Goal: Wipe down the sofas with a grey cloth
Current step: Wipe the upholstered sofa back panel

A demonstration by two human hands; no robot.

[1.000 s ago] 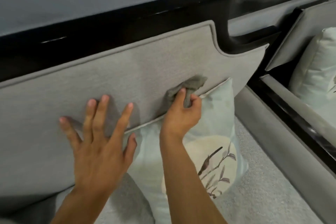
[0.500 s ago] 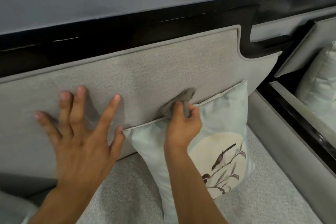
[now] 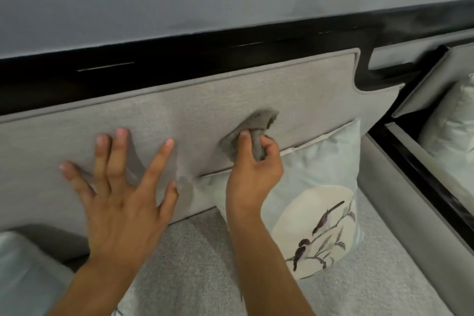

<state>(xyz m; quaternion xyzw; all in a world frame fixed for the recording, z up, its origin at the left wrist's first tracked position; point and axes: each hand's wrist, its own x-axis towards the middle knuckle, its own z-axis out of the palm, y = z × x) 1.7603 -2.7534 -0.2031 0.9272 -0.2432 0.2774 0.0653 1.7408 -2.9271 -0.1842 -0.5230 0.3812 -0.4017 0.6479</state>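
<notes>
Cloth pinched in curled fingers of right hand, pressed to backrest just above cushion; left hand splayed wide, flat on backrest, bracing; advisable: overlapping strokes, even pressure, cloth spread, not balled.

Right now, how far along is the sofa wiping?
Done: nothing visible shows which fabric is already wiped. In hand: the right hand grips the grey cloth against the back cushion, above the bird pillow; the left hand presses flat beside it. Left, probably: the seat and the neighbouring sofa.
</notes>
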